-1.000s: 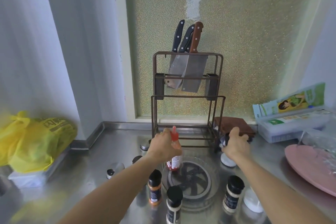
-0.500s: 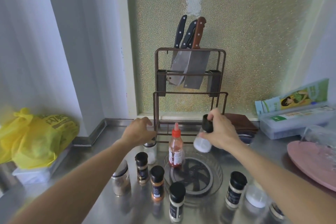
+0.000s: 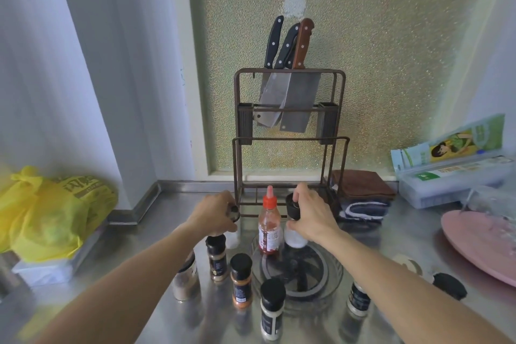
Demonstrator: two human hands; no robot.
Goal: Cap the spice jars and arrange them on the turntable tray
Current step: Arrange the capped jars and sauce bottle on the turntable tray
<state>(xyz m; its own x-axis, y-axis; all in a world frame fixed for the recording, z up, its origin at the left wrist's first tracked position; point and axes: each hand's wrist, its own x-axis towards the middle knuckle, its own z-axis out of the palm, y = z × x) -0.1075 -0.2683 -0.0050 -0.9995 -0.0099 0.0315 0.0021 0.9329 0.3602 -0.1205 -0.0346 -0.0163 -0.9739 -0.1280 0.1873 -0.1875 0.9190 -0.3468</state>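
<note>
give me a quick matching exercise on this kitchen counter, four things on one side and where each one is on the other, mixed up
Things:
1. red-capped sauce bottle
2. yellow bag
3. pink plate
4. white-filled jar

Places:
A. far left of the counter
B. under the right hand
C. right edge of the counter
D. standing on the turntable tray, at its back rim

Pairs: 1-D, 2-A, 3-C, 4-B

R hand (image 3: 312, 218) grips white jar (image 3: 293, 237) at turntable tray (image 3: 333, 276) rim; L hand (image 3: 216, 212) on jar (image 3: 232, 237).
</note>
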